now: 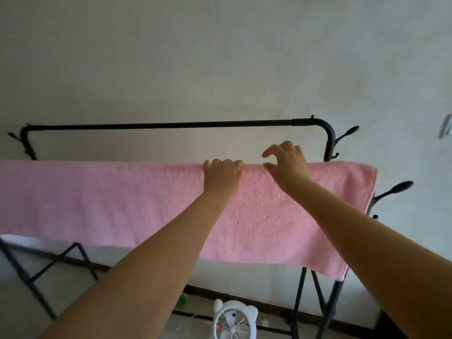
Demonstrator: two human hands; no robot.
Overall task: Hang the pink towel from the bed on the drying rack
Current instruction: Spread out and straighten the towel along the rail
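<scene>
The pink towel [110,201] hangs spread over the near bar of the black drying rack [171,124], reaching from the left edge of view to the rack's right post. My left hand [222,176] lies on the towel's top fold with its fingers curled over the edge, gripping it. Just to its right, my right hand [287,162] hovers at the top fold with fingers spread and thumb apart, its wrist resting on the cloth. The bar under the towel is hidden.
The rack's far top bar runs behind the towel against a pale wall. Black knobbed hooks [393,189] stick out at the right post. A small white fan with ears [234,319] stands on the floor beneath, between the rack's crossed legs [315,302].
</scene>
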